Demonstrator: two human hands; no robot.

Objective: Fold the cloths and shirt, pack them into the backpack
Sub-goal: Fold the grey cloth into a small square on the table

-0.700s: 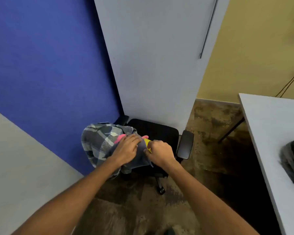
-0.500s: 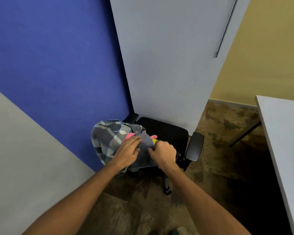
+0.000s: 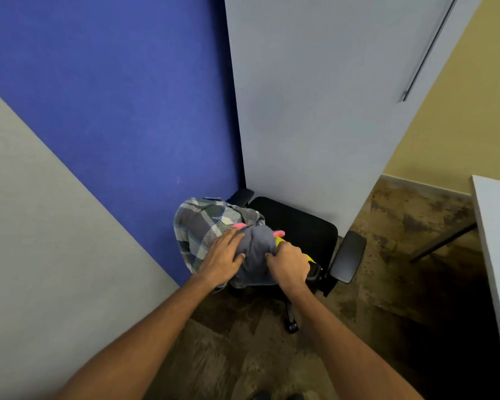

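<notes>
Blue partition [image 3: 122, 111] and grey panel [image 3: 315, 111] box in chair [image 3: 300, 226]; carpet [image 3: 387, 269] rightward open.

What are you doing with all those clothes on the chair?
A person is gathering a bundle of clothes on a black office chair in the corner. The left hand lies flat on a grey cloth, with a plaid shirt bunched up beside it. The right hand grips the edge of the grey cloth. Bits of pink cloth and something yellow peek out underneath. No backpack can be seen, so nothing looks packed yet.
</notes>
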